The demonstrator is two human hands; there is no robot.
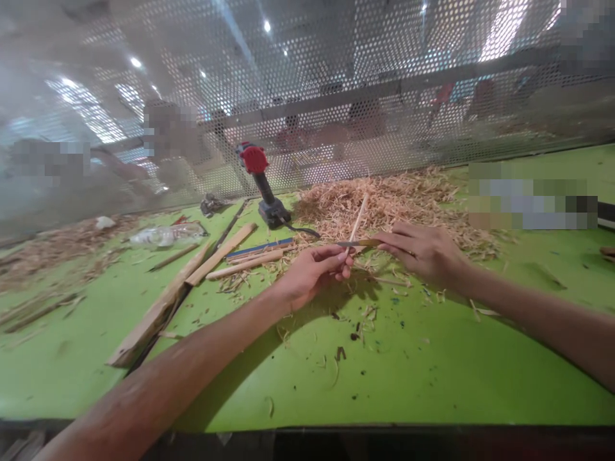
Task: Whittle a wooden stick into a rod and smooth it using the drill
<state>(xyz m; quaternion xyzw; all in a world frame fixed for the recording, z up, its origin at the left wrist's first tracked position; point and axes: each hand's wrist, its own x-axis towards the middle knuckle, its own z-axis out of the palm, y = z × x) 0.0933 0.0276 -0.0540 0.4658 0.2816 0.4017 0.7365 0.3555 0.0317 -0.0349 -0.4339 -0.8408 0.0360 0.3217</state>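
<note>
My left hand point(314, 274) is closed, pinching the lower end of a thin pale wooden stick point(358, 219) that slants up and away. In my right hand point(425, 253) is a small knife point(368, 242) with a yellowish-brown handle. Its dark blade points left and lies across the stick, just above my left fingertips. Whether the edge bites into the wood is too small to tell. Behind both hands spreads a heap of curly wood shavings point(331, 198).
A red and black cordless drill point(263, 186) stands upright on the green tabletop point(408, 378). Wooden strips point(223, 253) and a long plank point(158, 314) lie to the left, near a clear plastic bottle point(166, 235). A perforated metal screen point(307, 102) rises along the back.
</note>
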